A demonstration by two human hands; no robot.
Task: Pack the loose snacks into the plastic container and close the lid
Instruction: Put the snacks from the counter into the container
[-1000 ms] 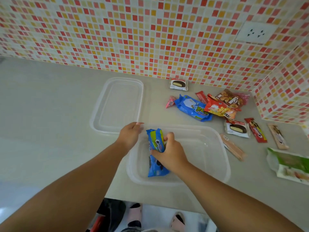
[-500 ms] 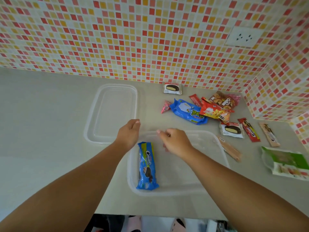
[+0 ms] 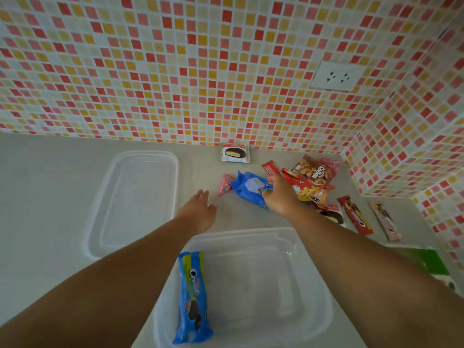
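Right hand (image 3: 280, 197) sits on the blue snack pack (image 3: 248, 189), beyond the far rim of the plastic container (image 3: 313, 285); its grip looks closed around the pack's right end, though the fingers hide the contact, so probably a pinch rather than a full wrap. Left hand (image 3: 199, 209) hovers flat with fingers spread, holding nothing, between the container and the lid (image 3: 135, 202).

Handling judgement: the pack is light, crinkly film, slippery, with crushable biscuits inside. Take it across the middle, not by the sealed end, which would flop.

One Oreo pack (image 3: 192, 297) already lies along the container's left wall; the rest of the floor is free.

Clutter: the orange-red bag (image 3: 307, 190) overlaps the blue pack's right end and may drag along when lifted. Small pink sachet (image 3: 224, 184) touches its left end. Collon bag (image 3: 313, 172) is farther from the container, behind the orange one. White cake pack (image 3: 234, 153) sits farthest back, at the wall. Red bar (image 3: 355, 216) and pale bar (image 3: 384, 222) lie right of the container, well apart from the grab.
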